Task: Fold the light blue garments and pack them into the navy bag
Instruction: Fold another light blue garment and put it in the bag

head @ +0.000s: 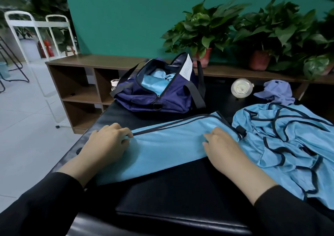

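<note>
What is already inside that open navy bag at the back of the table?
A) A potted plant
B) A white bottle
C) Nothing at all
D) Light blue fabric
D: through the unzipped top of the navy bag, light blue fabric shows inside, the same colour as the garment that both hands are working on at the front of the table.

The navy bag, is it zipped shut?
No, the navy bag is unzipped, and light blue cloth shows through its open top.
</note>
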